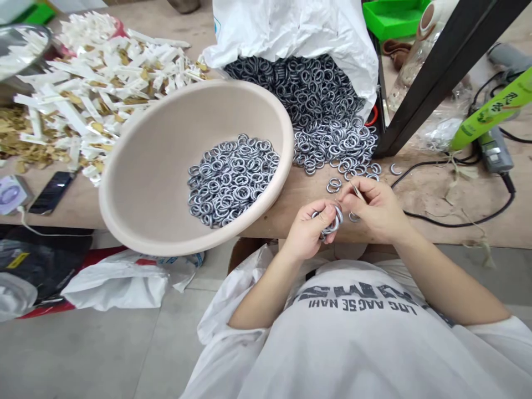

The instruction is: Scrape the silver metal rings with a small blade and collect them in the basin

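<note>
My left hand [303,230] is closed around a few grey metallic-looking rings [336,219], thumb pressed on top of them. Close beside it, my right hand [380,210] pinches a slim, pointed tool [357,192]; its exact kind is too small to make out. The fingertips of both hands nearly meet over the bench's front edge. Just beyond them lie a few loose rings [333,185]. A large beige basin [145,166], tilted toward me, holds a heap of similar rings [236,180] to the left.
Behind the basin, a white plastic bag [291,27] spills many dark rings [316,88] onto the bench. White and tan scraps [95,105] pile up at the left, near a phone [52,191]. A black post [440,83], a green tube [494,111] and a cable [457,224] occupy the right.
</note>
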Available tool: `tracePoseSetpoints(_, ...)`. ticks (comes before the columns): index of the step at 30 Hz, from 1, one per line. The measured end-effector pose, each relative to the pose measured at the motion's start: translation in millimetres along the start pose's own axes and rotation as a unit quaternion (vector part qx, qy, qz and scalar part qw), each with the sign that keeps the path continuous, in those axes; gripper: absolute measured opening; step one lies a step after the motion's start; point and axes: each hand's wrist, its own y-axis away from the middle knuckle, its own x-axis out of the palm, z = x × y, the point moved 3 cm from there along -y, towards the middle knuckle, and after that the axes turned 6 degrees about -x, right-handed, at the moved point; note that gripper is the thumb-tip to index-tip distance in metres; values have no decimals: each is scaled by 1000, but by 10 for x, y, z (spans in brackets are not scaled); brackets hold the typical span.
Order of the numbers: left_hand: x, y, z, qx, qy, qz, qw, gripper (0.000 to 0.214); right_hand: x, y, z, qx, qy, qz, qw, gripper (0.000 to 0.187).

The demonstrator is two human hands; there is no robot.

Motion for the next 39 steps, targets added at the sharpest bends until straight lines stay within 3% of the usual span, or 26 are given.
tracePoseSetpoints(4, -58, -23, -26, 0, 7, -18, 1000, 43, -30, 123, 125, -69, 168, 71, 981, 29)
tracePoseSetpoints(7, -51, -31, -22, -6, 22, 2, 1000, 41, -29, 153, 156, -99, 198, 75, 972, 32)
tracePoseSetpoints(10, 6, -24, -14, -23, 40, 18, 999, 40, -24, 122, 121, -132, 170, 57, 975, 35)
tracePoseSetpoints(15, 79, -10, -13, -47, 62, 0, 997, 40, -39, 112, 60, -139, 161, -58, 975, 30)
tracePoseSetpoints(23, 84, -11, 3, -73, 71, -2, 995, 33, 20, 67, -69, -27, -41, -14, 999, 27)
tracePoseSetpoints(27, 91, -17, -30, -72, 99, -1, 992, 32, -50, 75, -2, -42, 81, 2, 996, 29)
tracePoseSetpoints(32, 81, -37, -26, -73, 116, 5, 990, 32, -5, 182, 187, -117, 279, 92, 949, 34)
tracePoseSetpoints(35, 65, -50, -10, -77, 116, 4, 990, 32, 35, 204, 231, -119, 304, 104, 940, 37)
tracePoseSetpoints(39, 35, -38, 3, -75, 106, -1, 991, 31, 43, 162, 159, -98, 266, 131, 950, 42)
